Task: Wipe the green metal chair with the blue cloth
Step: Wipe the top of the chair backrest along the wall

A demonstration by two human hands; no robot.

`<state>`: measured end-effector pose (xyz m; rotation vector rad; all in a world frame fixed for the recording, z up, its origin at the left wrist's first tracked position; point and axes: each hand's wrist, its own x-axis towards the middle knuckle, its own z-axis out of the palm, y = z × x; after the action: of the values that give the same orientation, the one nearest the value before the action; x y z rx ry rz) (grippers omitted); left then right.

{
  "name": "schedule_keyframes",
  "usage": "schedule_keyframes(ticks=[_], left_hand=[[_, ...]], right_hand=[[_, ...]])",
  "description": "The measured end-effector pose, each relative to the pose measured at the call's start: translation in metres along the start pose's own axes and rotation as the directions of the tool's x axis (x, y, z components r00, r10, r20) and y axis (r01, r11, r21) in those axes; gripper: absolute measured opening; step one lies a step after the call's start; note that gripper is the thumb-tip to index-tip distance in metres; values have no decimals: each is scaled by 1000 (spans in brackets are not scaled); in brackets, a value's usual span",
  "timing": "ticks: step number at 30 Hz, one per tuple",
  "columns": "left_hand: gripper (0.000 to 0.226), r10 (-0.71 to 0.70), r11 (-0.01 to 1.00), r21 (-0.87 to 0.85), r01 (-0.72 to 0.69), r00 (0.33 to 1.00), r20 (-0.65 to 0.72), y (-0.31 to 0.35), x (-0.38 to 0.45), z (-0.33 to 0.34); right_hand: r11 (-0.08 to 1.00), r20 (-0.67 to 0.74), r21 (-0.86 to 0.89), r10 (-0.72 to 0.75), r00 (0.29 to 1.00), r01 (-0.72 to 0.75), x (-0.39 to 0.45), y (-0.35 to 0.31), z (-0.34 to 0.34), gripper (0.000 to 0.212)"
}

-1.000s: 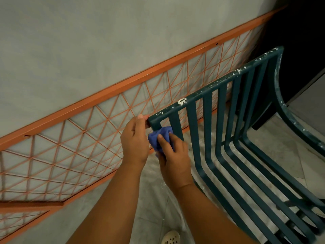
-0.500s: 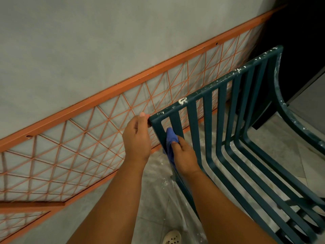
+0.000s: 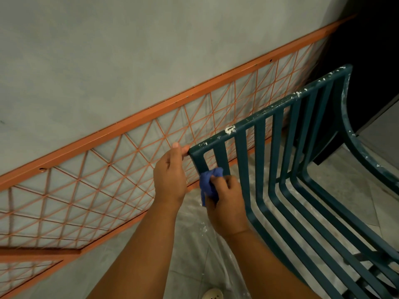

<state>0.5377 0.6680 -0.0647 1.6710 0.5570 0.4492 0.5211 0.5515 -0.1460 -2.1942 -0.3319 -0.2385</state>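
Grey tiled floor (image 3: 336, 186) under what looks like clear plastic sheeting (image 3: 194, 240), green metal chair (image 3: 280, 190) atop.

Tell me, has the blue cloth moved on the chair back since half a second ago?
Yes. The blue cloth in the right hand has come off the second slat, back toward the chair's corner post, bunched beside the left hand.

Both forearms are bare, no sleeves, watch or rings showing (nails short and unpainted); a pale perforated clog (image 3: 212, 294) peeks in at six o'clock.
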Motion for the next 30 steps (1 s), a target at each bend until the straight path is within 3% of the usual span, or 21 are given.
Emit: schedule_keyframes(ticks=[3, 6, 8, 11, 14, 16, 18, 21, 25, 26, 30], left_hand=[[45, -15, 999, -34, 14, 999, -31, -1, 7, -3], [40, -22, 997, -72, 18, 999, -50, 2, 7, -4], [33, -45, 994, -99, 40, 998, -54, 5, 4, -6], [34, -41, 994, -105, 31, 995, -88, 4, 1, -11], [35, -39, 995, -98, 29, 994, -104, 0, 2, -16], [40, -55, 997, -67, 48, 992, -111, -4, 3, -19], [42, -56, 997, -51, 51, 992, -109, -7, 5, -24], [42, -62, 996, -67, 57, 995, -83, -5, 4, -27], [37, -4, 994, -109, -1, 999, -49, 5, -4, -20], [36, 5, 994, -110, -11, 999, -49, 6, -5, -18], [36, -64, 992, -109, 58, 997, -52, -4, 1, -18]], right_hand=[[992, -191, 104, -51, 980, 72, 17, -29, -15, 54], [970, -247, -71, -244, 938, 234, 44, -56, -23, 55], [908, -86, -298, -332, 939, 294, 59, -66, -23, 56], [723, 239, -537, -363, 901, 434, 65, -64, -15, 58], [513, 412, -587, -477, 776, 627, 53, -43, -6, 41], [407, 508, -559, -520, 687, 722, 44, -27, -3, 43], [350, 543, -558, -531, 651, 752, 41, -17, -5, 49], [435, 488, -495, -577, 655, 752, 53, -25, -11, 46], [758, 292, -326, -487, 823, 565, 80, -44, -21, 47], [792, 255, -299, -472, 844, 533, 81, -44, -22, 47], [726, 275, -268, -573, 772, 633, 75, -18, -24, 46]])
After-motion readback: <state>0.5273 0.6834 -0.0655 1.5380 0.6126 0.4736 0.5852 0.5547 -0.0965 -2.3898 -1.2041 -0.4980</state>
